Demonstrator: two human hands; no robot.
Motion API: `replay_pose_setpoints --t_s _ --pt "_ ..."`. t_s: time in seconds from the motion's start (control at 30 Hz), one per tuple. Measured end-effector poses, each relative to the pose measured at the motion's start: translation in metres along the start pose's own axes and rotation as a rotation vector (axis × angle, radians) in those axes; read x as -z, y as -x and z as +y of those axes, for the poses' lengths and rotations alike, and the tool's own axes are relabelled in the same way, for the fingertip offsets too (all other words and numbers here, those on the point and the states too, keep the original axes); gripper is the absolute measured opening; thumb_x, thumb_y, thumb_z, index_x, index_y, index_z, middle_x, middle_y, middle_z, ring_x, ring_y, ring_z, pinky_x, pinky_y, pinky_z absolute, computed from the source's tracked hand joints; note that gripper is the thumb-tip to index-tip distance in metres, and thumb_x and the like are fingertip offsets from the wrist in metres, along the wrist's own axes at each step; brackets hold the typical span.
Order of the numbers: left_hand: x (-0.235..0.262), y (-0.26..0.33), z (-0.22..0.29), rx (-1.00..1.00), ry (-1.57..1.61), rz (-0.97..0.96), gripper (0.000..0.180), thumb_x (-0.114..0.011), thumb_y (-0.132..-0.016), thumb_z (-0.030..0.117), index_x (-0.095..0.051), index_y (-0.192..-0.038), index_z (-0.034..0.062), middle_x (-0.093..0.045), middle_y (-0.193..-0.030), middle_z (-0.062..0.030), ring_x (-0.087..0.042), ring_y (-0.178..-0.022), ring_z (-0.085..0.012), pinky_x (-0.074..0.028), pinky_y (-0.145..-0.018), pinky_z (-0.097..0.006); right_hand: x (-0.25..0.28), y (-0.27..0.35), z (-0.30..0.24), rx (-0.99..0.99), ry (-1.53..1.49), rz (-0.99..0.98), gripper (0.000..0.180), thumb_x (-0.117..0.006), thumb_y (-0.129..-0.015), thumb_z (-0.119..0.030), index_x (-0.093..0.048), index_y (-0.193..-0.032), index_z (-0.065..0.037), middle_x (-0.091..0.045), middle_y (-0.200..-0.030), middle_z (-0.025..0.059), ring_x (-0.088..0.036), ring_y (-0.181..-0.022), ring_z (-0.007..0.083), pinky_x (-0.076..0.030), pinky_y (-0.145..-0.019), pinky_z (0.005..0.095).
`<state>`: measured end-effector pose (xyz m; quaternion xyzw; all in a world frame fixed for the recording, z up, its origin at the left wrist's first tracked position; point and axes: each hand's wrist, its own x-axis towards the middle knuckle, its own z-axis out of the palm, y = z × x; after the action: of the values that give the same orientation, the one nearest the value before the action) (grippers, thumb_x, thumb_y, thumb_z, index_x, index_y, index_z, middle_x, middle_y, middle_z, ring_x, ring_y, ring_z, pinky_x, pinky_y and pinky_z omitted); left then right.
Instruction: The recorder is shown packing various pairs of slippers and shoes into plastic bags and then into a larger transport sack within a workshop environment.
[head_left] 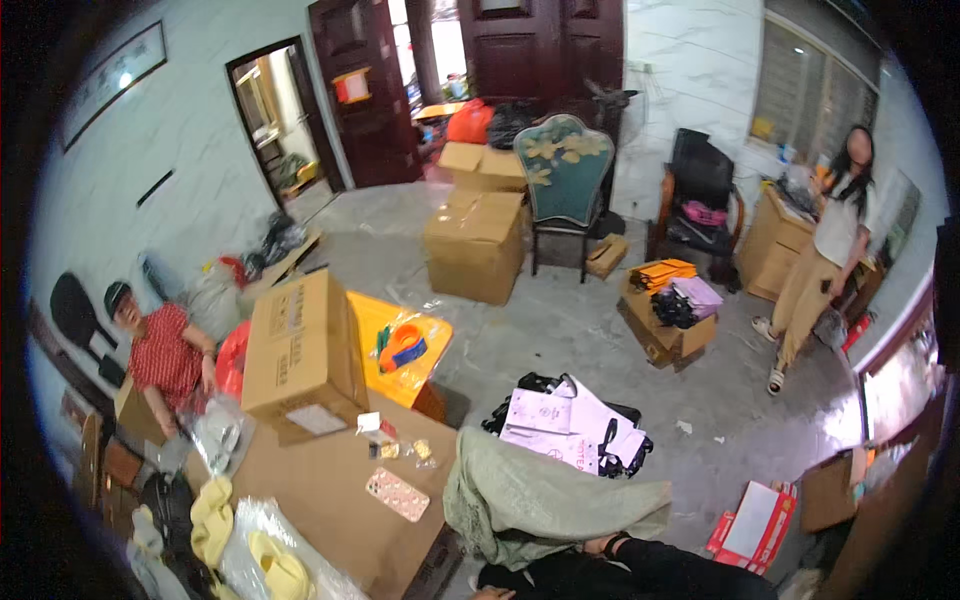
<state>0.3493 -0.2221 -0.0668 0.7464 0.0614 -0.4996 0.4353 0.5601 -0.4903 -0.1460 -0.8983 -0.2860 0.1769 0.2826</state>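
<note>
Matt brown cardboard forms the tall box [303, 350] and the flattened sheet serving as the surface [330, 500]. Soft, rumpled green cloth [530, 495] drapes nearby. The yellow slippers [278, 568] sit in glossy clear plastic wrap.

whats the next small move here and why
Probably bringing a hand up to the grey-green cloth, the nearest thing. The cloth lies bunched over the edge of the flat cardboard sheet. Neither hand shows clearly; only a sliver at the bottom edge may be one. The phone in a patterned case and small packets lie farther off on the cardboard.
</note>
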Motion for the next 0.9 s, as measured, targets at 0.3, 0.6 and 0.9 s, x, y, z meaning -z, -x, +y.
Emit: replay_pose_setpoints --t_s 0.3,0.6,0.9 --pt "0.039 0.015 0.093 0.285 0.348 -0.18 0.043 -0.035 -0.09 0.032 -0.038 -0.126 0.0081 -0.037 -0.129 -0.0138 -0.033 -0.12 -0.0277 -0.031 -0.097 -0.039 0.026 0.026 -0.025 -0.187 0.299 -0.766 0.03 -0.048 -0.079 -0.028 -0.064 -0.084 -0.003 -0.062 -0.085 0.0161 -0.058 -0.078 0.0323 -0.044 -0.068 0.0435" --pt "-0.1 -0.053 -0.116 0.085 0.032 -0.247 0.051 -0.038 -0.089 0.037 -0.031 -0.131 0.0082 -0.026 -0.137 -0.0118 -0.023 -0.127 -0.0281 -0.026 -0.101 -0.039 0.063 0.044 -0.126 0.162 0.331 -0.56 0.025 -0.049 -0.077 -0.015 -0.055 -0.099 -0.005 -0.059 -0.088 0.0162 -0.057 -0.084 0.0322 -0.046 -0.068 0.0444" --pt "-0.101 0.029 -0.036 0.082 -0.101 -0.111 0.041 -0.034 -0.09 0.029 -0.04 -0.125 0.009 -0.037 -0.131 -0.0114 -0.035 -0.119 -0.0306 -0.034 -0.095 -0.043 0.025 0.078 -0.163 0.071 0.213 -0.596 0.039 -0.046 -0.084 -0.022 -0.043 -0.119 -0.005 -0.055 -0.101 0.0185 -0.052 -0.093 0.0346 -0.042 -0.076 0.045"
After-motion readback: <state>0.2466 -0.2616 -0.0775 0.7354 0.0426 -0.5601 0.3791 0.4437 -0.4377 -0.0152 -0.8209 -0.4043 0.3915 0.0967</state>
